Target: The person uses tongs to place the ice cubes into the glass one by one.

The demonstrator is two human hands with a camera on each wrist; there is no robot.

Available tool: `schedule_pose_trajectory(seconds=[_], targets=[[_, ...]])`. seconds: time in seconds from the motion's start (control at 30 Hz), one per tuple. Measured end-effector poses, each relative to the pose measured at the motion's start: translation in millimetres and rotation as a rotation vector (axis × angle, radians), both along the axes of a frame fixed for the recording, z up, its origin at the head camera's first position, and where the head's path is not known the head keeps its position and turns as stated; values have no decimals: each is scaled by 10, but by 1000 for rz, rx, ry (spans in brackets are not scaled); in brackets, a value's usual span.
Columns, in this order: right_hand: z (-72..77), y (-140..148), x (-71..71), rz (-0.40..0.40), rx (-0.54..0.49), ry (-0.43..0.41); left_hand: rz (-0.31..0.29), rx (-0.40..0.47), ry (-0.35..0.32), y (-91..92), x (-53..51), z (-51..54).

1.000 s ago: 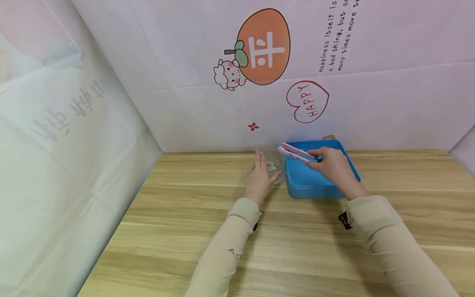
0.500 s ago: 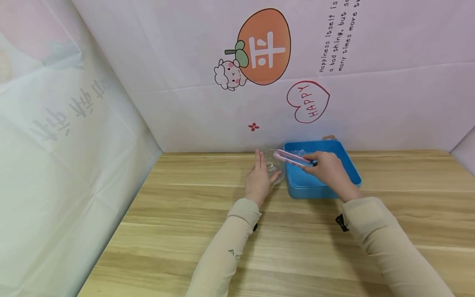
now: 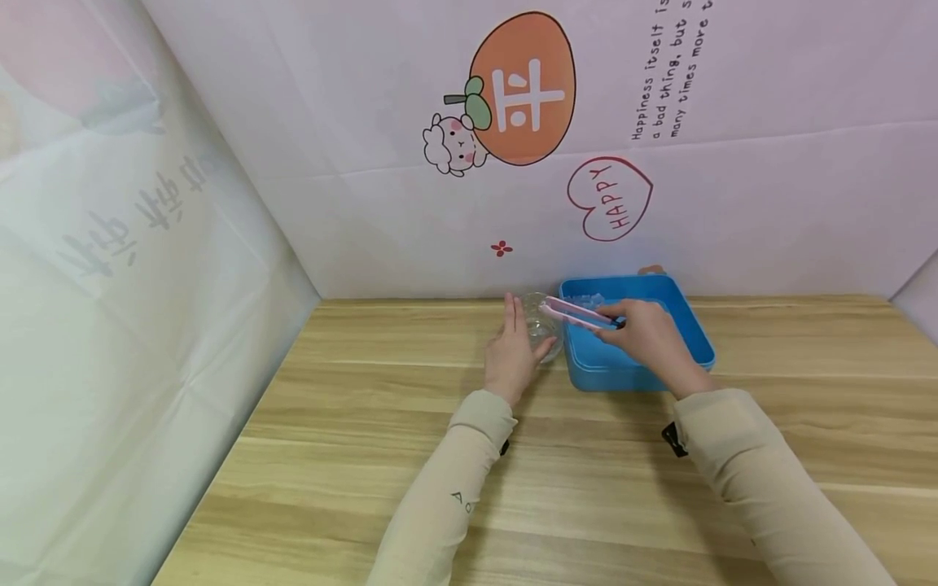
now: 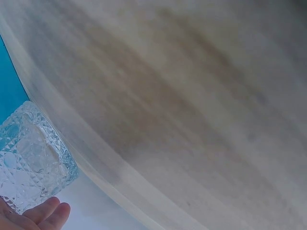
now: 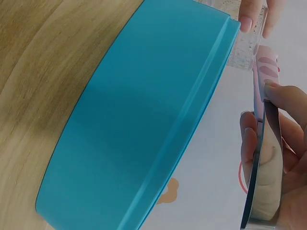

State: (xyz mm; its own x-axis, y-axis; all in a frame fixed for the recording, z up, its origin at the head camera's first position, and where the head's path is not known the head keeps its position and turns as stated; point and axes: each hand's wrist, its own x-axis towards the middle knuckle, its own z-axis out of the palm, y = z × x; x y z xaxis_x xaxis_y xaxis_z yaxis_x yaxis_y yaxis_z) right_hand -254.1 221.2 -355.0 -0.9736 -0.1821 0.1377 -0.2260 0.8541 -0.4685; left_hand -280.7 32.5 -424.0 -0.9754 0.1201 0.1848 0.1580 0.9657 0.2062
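Left of both grips hangs a pale sheet (image 3: pixel 183 342) with blurred grey lettering. The wooden surface (image 3: pixel 344 456) spreads out below and to the left of the left grip (image 3: pixel 510 354), whose wrist runs back into a beige left sleeve (image 3: pixel 432 509) cut off by the lower edge of the head view. This grip holds a clear patterned glass (image 3: pixel 538 328) upright, long fingers along its left side and thumb at its near right. The glass stands just to the right of those fingers; its cut facets make its contents hard to read, and the left wrist view crops it at the edge.

Immediately right of the glass lies an open blue box (image 3: pixel 615 380), partly beneath the right grip (image 3: pixel 648 334). A few clear, ice-like pieces (image 3: pixel 592 300) sit in its far left corner, beyond and left of the right grip; the tongs and hand hide part of the interior, so their number is uncertain. The right grip pinches a pair of tongs (image 5: pixel 272 143), metal with pink ends, reaching leftward to the mouth of the glass. Whether the tips hold anything is too small to tell. Right of and nearer than the right grip, a beige right sleeve (image 3: pixel 769 472) runs out of frame.
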Motion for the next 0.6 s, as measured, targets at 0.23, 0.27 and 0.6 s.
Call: schedule_pose_trajectory(seconds=[0.23,0.27,0.6], targets=[[9,1,-6,-7,-2,-7,2,1,3,6,8,18],[9,1,-5,-7,-4,-7,2,-1,3,7,8,21],[-12,-12,-9,-15,5,12,-4,5,13,3,5,14]])
